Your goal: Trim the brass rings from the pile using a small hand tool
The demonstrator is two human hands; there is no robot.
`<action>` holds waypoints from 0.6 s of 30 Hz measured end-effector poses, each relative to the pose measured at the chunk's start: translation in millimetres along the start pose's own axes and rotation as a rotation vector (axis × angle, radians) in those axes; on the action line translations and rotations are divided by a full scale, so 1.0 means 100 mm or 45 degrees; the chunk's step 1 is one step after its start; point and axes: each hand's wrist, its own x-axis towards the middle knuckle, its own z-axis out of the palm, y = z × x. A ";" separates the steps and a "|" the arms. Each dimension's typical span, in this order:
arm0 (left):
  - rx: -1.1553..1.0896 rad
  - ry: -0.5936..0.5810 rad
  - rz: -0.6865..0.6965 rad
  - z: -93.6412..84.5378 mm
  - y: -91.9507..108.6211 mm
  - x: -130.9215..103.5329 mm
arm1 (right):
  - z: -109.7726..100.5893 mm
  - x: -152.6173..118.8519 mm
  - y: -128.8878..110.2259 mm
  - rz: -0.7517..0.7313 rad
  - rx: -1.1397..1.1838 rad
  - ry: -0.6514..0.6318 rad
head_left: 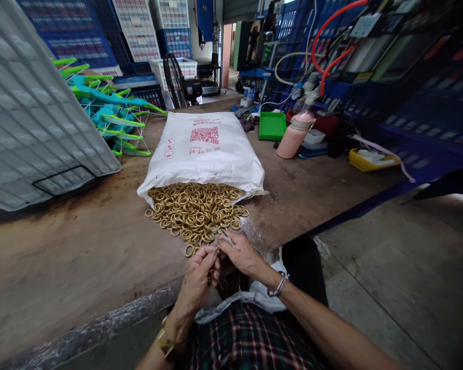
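Note:
Gold-coloured metal rings (pixel 198 210) spill in a heap from the mouth of a white woven sack (pixel 212 164) onto the table. Just in front of the heap, my left hand (pixel 199 275) pinches a gold ring, mostly covered by the fingers. My right hand (pixel 244 255) is closed round a small pointed metal tool (pixel 227 238); its exact kind is hard to make out. The fingertips of both hands meet at the ring. Below them, an open white bag (pixel 250 295) at my lap has darker rings inside, partly hidden by my hands.
Left on the table (pixel 81 262) stands a pale ribbed crate (pixel 42 113), with teal and green plastic pieces (pixel 108 108) behind it. A green tray (pixel 272 126), a pink bottle (pixel 293 137) and a yellow dish (pixel 370 160) stand at the right. A black fan (pixel 174 79) is beyond.

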 end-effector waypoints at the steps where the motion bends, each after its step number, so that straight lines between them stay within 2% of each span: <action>1: 0.000 0.020 0.014 0.01 0.00 0.00 | -0.01 0.00 0.00 -0.004 -0.040 0.022; 4: 0.037 0.103 0.059 0.01 -0.02 0.01 | -0.03 -0.04 0.02 -0.056 -0.315 0.067; 9: 0.154 0.155 0.133 -0.02 -0.07 0.03 | 0.00 -0.14 0.07 -0.149 -0.846 -0.074; 18: 0.285 0.192 0.134 -0.04 -0.08 0.03 | 0.04 -0.14 0.05 -0.040 -1.105 -0.191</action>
